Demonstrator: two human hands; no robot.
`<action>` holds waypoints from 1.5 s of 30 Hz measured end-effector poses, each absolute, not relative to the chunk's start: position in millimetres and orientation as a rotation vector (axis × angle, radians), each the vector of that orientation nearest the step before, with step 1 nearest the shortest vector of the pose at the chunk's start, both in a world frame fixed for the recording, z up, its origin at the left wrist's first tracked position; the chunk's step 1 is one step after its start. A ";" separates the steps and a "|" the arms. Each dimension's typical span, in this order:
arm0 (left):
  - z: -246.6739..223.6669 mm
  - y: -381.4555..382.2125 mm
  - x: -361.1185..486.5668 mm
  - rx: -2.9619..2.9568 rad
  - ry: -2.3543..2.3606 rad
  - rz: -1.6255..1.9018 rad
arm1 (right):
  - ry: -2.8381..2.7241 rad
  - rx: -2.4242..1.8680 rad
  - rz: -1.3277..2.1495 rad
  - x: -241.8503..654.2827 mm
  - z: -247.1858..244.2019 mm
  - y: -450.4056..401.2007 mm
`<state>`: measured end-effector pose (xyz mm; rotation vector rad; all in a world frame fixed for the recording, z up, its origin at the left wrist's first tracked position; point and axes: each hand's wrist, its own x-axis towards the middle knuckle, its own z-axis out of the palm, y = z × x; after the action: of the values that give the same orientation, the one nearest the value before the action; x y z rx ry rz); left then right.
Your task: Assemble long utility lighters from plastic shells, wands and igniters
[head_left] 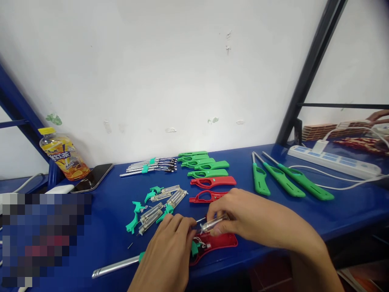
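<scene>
A red lighter casing half [223, 241] lies near the table's front edge, with wires and a green part [195, 248] in it. My left hand [172, 247] rests over its left end, fingers bent together; what they grip is hidden. A metal tube [117, 267] sticks out to the left from under that hand. My right hand [235, 215] pinches a clear fuel tank [214, 223] above the casing. Behind it lie a red casing piece [204, 197] and another red one [217, 181]. More clear tanks [150, 221] and green triggers [132, 224] lie left of my hands.
Green casing pieces [209, 173] and metal tubes [142, 168] lie toward the wall. Three green lighters [282, 180] and a power strip [334, 161] are at right. A bottle [65, 156] and phone [92, 178] stand and lie at left. Another person's hand [378, 117] shows far right.
</scene>
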<state>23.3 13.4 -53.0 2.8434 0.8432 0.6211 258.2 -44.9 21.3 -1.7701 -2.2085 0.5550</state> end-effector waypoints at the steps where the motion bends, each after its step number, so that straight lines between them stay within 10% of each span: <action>1: -52.9 12.3 19.7 2.879 0.842 0.632 | -2.193 -1.779 0.548 257.9 21.1 -46.3; 45: -43.3 3.5 16.8 2.882 0.932 0.327 | -2.175 -1.808 0.540 244.0 12.3 -41.0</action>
<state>16.8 3.5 -43.3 2.8822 0.9318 0.3266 244.0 -41.0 12.3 -1.8081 -2.1754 0.5399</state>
